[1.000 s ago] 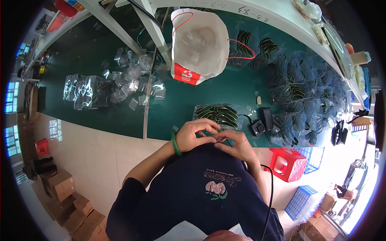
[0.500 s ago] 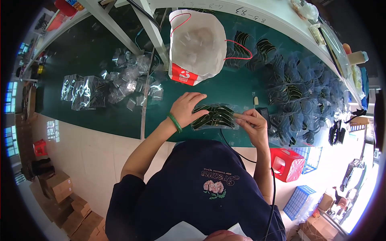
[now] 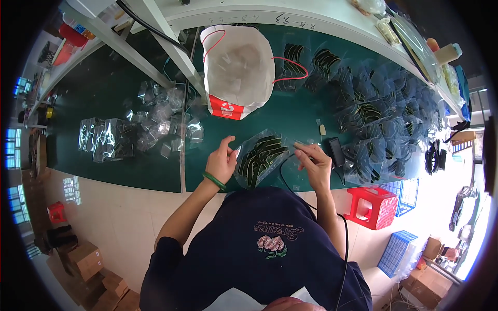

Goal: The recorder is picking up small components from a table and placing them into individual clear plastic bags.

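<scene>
A clear plastic bag (image 3: 261, 155) with several dark curved pieces edged in gold is tilted near the table's front edge, in front of my body. My left hand (image 3: 222, 165) is at the bag's left side, thumb and fingers closed on its edge. On the other side, my right hand (image 3: 316, 163) is just off the bag's right edge. Its thumb and fingers are bent together around something small and beige at the fingertips, too small to name. A green bangle (image 3: 214, 181) circles my left wrist.
A white paper bag (image 3: 239, 67) with red handles stands beyond my hands. Many filled clear bags (image 3: 384, 116) cover the right side. Small clear packets (image 3: 161, 119) and a stack of clear packages (image 3: 106, 140) lie left. A black device (image 3: 336, 152) and beige piece (image 3: 322, 129) sit by my right hand.
The filled bag has turned from lying level to a slant and shifted slightly left. My left hand has moved from over it to its left edge; my right hand has come off its right end.
</scene>
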The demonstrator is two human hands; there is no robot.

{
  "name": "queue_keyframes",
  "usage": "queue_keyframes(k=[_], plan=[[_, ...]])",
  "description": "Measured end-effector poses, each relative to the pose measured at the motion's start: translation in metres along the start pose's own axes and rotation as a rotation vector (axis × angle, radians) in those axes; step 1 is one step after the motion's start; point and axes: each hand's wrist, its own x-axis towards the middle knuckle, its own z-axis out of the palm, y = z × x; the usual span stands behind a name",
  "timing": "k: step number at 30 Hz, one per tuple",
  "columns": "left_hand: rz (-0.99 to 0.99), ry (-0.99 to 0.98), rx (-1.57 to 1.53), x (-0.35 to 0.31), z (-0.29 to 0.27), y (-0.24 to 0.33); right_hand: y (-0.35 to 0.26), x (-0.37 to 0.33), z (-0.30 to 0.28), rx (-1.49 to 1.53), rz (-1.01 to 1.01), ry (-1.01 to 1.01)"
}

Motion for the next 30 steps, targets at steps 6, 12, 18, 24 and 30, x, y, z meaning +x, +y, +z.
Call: queue_keyframes(k=[6, 12, 18, 24, 30], plan=[[-0.051, 0.073, -0.24, 0.01, 0.015, 0.008, -0.011, -0.005, 0.013, 0.037, -0.067, 0.005], [-0.089, -0.106, 0.018, -0.014, 0.034, 0.052, -0.009, -0.01, 0.016, 0.073, -0.065, -0.014], [0.54, 0.016, 0.528, 0.024, 0.008, 0.024, 0.005, -0.003, 0.015, 0.011, -0.039, -0.063], [0.783, 0.123, 0.495, 0.059, 0.017, 0.027, 0.02, 0.015, 0.004, 0.051, -0.076, -0.048], [0.702, -0.003, 0.384, 0.049, 0.045, 0.016, 0.024, 0.035, 0.003, -0.067, -0.047, -0.108]])
